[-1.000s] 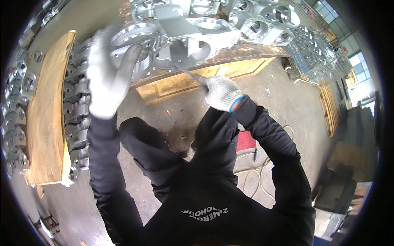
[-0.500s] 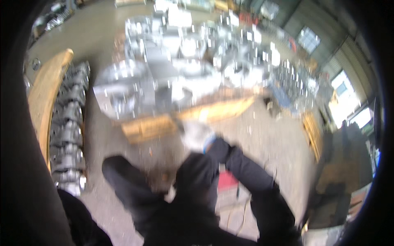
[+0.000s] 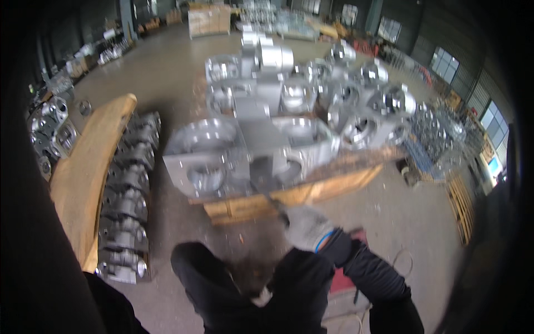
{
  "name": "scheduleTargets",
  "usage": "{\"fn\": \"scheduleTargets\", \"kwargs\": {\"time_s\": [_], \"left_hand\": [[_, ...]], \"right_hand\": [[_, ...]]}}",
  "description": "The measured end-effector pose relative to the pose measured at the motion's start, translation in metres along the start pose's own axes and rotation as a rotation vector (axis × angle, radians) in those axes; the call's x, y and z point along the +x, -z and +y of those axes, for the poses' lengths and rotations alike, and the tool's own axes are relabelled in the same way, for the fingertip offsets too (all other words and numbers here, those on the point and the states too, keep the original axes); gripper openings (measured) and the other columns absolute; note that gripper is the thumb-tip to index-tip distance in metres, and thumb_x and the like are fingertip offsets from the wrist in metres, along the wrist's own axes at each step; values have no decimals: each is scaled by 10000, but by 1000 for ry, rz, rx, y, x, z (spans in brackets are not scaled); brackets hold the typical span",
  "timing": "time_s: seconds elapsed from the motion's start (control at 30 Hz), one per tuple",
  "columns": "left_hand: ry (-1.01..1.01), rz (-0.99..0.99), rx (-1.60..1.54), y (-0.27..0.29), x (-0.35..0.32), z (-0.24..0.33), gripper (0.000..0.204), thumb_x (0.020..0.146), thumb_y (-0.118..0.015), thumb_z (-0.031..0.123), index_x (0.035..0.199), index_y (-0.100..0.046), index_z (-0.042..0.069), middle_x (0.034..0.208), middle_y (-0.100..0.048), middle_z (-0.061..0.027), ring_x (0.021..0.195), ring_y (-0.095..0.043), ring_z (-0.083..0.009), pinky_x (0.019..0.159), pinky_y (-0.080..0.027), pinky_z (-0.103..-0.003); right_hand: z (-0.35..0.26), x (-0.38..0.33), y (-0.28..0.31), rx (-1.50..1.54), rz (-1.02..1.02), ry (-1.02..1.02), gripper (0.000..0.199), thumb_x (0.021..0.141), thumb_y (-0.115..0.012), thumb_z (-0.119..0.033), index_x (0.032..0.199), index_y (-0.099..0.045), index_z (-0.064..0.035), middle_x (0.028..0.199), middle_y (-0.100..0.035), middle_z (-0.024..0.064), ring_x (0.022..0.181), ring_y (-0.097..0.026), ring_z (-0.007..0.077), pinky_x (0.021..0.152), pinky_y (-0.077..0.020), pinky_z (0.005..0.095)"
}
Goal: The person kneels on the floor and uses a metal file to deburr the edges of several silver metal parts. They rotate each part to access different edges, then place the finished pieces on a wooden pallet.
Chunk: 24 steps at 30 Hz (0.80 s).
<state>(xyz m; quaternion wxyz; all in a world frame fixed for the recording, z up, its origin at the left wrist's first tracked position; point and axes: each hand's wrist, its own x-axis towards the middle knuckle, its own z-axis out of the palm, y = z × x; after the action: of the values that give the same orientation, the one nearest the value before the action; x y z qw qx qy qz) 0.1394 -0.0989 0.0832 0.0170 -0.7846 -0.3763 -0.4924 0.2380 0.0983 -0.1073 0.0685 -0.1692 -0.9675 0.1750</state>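
My right hand (image 3: pixel 306 226), in a white glove with a blue cuff, is closed on a thin dark tool (image 3: pixel 274 202). The tool's tip points up at the front face of a large grey metal casting (image 3: pixel 245 147). That casting stands on a wooden pallet (image 3: pixel 322 191) just ahead of my knees (image 3: pixel 206 273). My left hand is out of sight; only a dark sleeve (image 3: pixel 33 250) fills the left edge of the picture.
More shiny castings (image 3: pixel 356 106) crowd the pallet behind. A row of smaller metal parts (image 3: pixel 127 195) lies on the floor at left beside a curved wooden plank (image 3: pixel 83 172). Wire crates (image 3: pixel 439 133) stand at right, stacked pallets (image 3: pixel 208 19) far back. Concrete floor all around.
The view has swung upward and farther from the casting. My left hand, which lay on the casting's upper left rim, has gone out of view. My right hand stays at the casting's front.
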Motion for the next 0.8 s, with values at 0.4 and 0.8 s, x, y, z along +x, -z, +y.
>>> {"fn": "scheduleTargets", "kwargs": {"time_s": [0.4, 0.8], "left_hand": [[80, 264, 494, 50, -3, -15, 751, 813, -820, 71, 1480, -480, 15, 1390, -597, -205, 1309, -573, -339, 1095, -457, -463], [590, 176, 1007, 27, -107, -180, 248, 914, -681, 322, 934, -742, 83, 796, -724, -163, 734, -703, -377, 718, -540, -477]], "right_hand": [[-4, -17, 28, -95, -22, -77, 463, 916, -599, -166, 1375, -631, -121, 863, -709, 228, 804, -706, 416, 712, -553, 518], [66, -6, 173, -308, 320, 34, 328, 944, -609, -211, 1235, -738, -133, 807, -699, 211, 748, -702, 391, 694, -569, 474]]}}
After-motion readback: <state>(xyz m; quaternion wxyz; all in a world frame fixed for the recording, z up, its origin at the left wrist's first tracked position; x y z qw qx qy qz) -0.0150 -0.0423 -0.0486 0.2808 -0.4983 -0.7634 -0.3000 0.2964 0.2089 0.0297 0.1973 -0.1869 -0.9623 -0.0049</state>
